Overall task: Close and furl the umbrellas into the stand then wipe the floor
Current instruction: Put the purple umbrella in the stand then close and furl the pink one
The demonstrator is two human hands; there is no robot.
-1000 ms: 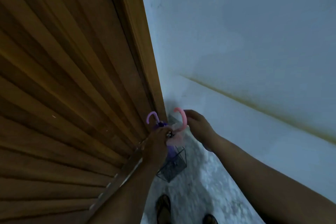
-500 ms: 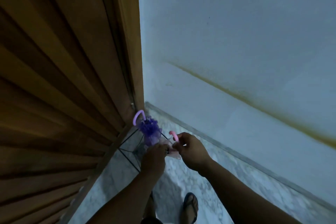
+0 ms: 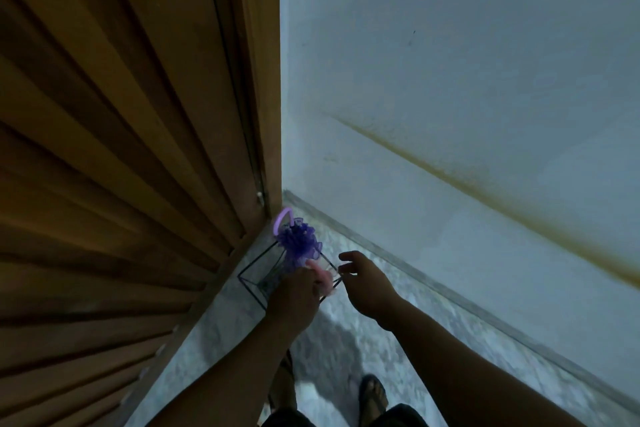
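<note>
Two umbrellas — purple [image 3: 299, 242], pink [image 3: 322, 277] — in stand [image 3: 254, 265]

You stand in a home entryway corner: slatted wooden door [image 3: 114, 166] on the left, stained painted wall [image 3: 467, 97], speckled stone floor [image 3: 346, 340], wire umbrella stand [image 3: 258, 282] by the doorframe.

A purple frilled umbrella [image 3: 300, 243], pink umbrella [image 3: 322, 279], black wire stand [image 3: 254, 284], brown slatted door [image 3: 114, 156], mottled grey floor [image 3: 346, 340].
</note>
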